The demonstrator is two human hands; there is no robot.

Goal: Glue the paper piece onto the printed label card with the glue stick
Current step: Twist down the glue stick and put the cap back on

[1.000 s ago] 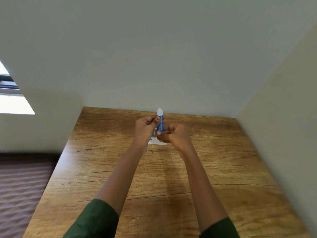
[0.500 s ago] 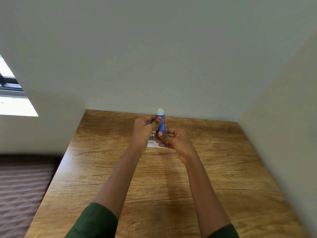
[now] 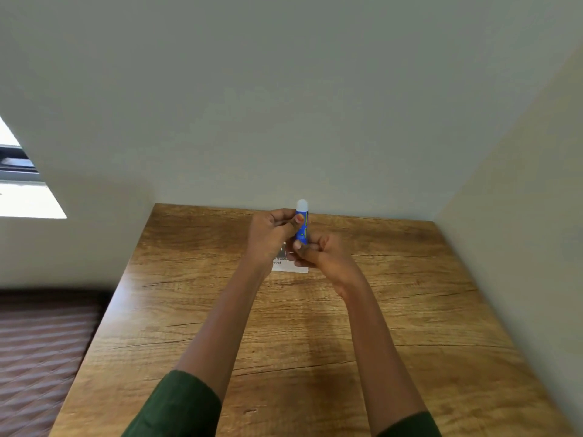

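Moved: over the last second the right hand (image 3: 326, 255) has sunk slightly lower beside the left hand (image 3: 270, 236). More of the print on the label card (image 3: 291, 267) now shows beneath them, and the glue stick (image 3: 302, 230) has stayed upright between the two hands.
Left hand: fingers curled into the palm, thumb pressed against the upper part of the blue barrel, so it grips the glue stick from the left.
Right hand: fingers curled round the lower end of the barrel, gripping the glue stick from below and from the right.
Glue stick: held in the air above the far middle of the surface (image 3: 315, 342), nearly vertical, with its rounded white top (image 3: 302, 205) clear of both hands.
Label card: lying flat on the surface directly under the hands and mostly covered by them. A white near edge and a few dark printed letters show, too partial to read whole.
Surface: wood-grain top that runs to a pale wall (image 3: 284, 105) at the back and another on the right.
Sleeves: dark green sleeves (image 3: 176, 405) cover the arms near the bottom edge of the view, leaving the forearms bare.
Left side: a bright window (image 3: 28, 200) and a reddish-brown ribbed floor (image 3: 41, 357) beyond the edge of the surface.
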